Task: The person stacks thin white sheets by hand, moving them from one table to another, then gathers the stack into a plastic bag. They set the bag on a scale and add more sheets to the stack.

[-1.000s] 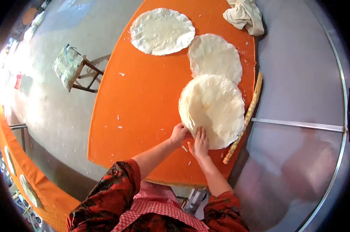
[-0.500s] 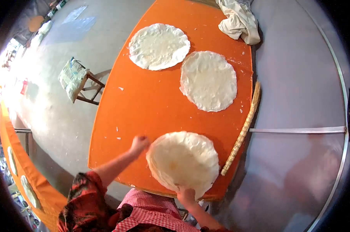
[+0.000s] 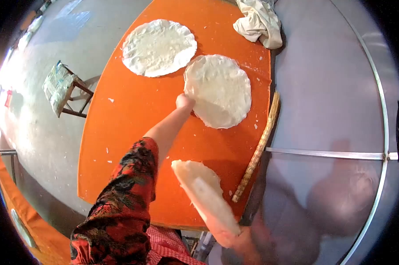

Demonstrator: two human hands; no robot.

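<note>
Two stacks of thin, pale, round flatbreads lie on the orange table: the far stack and the middle stack. My left hand is stretched forward to the left edge of the middle stack. Its fingers are curled in at that edge, and whatever they pinch is hidden. Near the front edge, my right hand, blurred by motion, grips the lower end of a pale flatbread. This flatbread is raised and steeply tilted or folded; how many layers it has I cannot tell.
An orange cloth covers the table, with small white scraps on it. A straw hand brush lies along the right edge. Crumpled cream cloth sits at the far right corner. A covered stool stands left, and grey sheeting lies right.
My left hand has moved forward to the middle stack. My right hand has shifted right and lifted the near flatbread from lying flat to a steep slant. The view has turned slightly.
</note>
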